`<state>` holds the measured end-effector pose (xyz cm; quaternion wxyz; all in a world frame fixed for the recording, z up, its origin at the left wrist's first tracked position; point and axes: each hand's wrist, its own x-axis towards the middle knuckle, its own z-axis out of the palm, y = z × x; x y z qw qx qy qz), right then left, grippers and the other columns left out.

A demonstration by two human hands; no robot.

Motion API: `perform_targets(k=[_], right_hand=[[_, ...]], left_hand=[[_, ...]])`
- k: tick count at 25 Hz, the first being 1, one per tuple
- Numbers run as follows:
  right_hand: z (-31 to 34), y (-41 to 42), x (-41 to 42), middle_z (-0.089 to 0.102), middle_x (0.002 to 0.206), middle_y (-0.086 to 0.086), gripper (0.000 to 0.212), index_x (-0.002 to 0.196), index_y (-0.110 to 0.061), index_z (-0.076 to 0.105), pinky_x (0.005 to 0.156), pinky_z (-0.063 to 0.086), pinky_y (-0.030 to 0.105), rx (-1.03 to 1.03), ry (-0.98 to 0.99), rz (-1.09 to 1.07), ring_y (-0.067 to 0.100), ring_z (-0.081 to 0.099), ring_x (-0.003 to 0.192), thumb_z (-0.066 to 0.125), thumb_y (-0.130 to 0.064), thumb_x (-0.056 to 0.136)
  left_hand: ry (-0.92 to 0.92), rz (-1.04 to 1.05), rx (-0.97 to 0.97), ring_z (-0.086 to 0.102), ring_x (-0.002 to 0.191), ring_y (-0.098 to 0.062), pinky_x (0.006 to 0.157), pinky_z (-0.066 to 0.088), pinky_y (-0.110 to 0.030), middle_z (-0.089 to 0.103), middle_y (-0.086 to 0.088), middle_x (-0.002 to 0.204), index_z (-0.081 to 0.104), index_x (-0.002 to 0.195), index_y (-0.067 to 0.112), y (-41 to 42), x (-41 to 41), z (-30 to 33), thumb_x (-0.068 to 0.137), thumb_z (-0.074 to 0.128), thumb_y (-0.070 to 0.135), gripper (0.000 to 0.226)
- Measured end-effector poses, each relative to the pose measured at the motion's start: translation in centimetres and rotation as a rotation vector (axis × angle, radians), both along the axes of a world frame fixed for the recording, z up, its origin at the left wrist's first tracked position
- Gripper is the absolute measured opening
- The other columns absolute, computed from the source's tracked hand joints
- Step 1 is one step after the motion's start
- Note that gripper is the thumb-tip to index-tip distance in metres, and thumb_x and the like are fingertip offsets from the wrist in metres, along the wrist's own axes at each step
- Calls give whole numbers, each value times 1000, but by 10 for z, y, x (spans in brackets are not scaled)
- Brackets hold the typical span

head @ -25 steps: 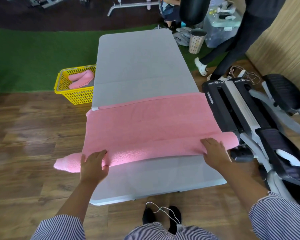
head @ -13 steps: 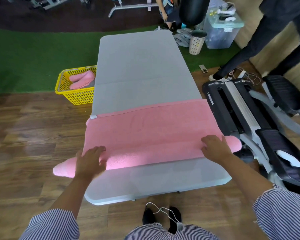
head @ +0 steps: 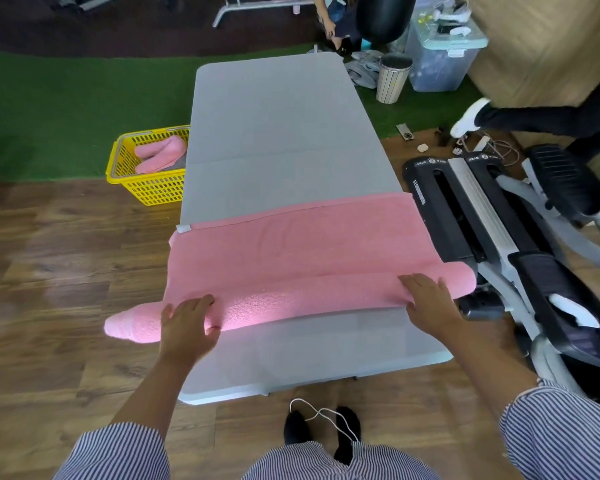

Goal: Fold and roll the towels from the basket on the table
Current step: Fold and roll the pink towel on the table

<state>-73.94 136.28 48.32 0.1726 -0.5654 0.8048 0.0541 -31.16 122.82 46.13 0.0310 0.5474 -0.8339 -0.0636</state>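
I see the pink towel (head: 291,251) lying across the near half of the counter (head: 274,133), its near edge rolled into a tube. My left hand (head: 187,323) and right hand (head: 426,299) rest flat-fingered on the roll near its ends, gripping nothing. More rolled towels sit in the basket (head: 146,188) on the floor to the left.

One pink towel (head: 291,251) lies across the near part of one grey table (head: 274,116), partly rolled along its near edge, with both ends past the table's side edges. Two hands rest on the roll: the left hand (head: 187,323) toward the left edge, the right hand (head: 426,299) toward the right edge. Beside the table's left edge stands one yellow basket (head: 146,188) holding two rolled pink towels (head: 160,154). Past the far right corner stand one bin (head: 392,77) and one clear storage box (head: 440,53).
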Motion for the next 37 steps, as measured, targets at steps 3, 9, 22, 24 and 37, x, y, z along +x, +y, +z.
perform_targets(k=[3,9,22,24,37], right_hand=[[5,-5,-3,40,143,0,48,139,-19,35,115,10,44,38,-23,-3,19,31,134,44,-20,92],[14,-15,-13,41,140,4,45,136,-14,39,112,19,50,-149,-37,-16,23,35,131,46,-17,91],[2,-4,-4,45,126,5,52,132,-18,41,103,33,53,-60,196,44,27,40,119,58,-17,82],[0,1,-6,48,120,7,49,124,-13,47,100,33,56,-89,229,11,30,42,114,61,-16,77],[-19,-51,162,63,97,6,76,106,-8,58,85,48,53,-265,14,536,27,63,88,61,-50,42]], left_hand=[[-22,-22,-1,68,83,-26,85,44,-52,72,-3,85,67,105,13,1,4,6,68,69,28,40],[-16,4,-74,62,106,-21,101,34,-57,66,4,114,62,116,20,-5,12,14,74,43,35,48],[62,-170,-265,61,94,-26,96,41,-56,69,-2,97,63,108,13,9,6,0,69,56,2,41],[100,-257,-223,61,90,-24,98,41,-47,69,-1,94,64,107,13,9,3,-2,65,49,6,45],[269,165,73,58,104,-11,112,23,-46,66,10,112,69,105,24,12,28,14,78,41,50,47]])
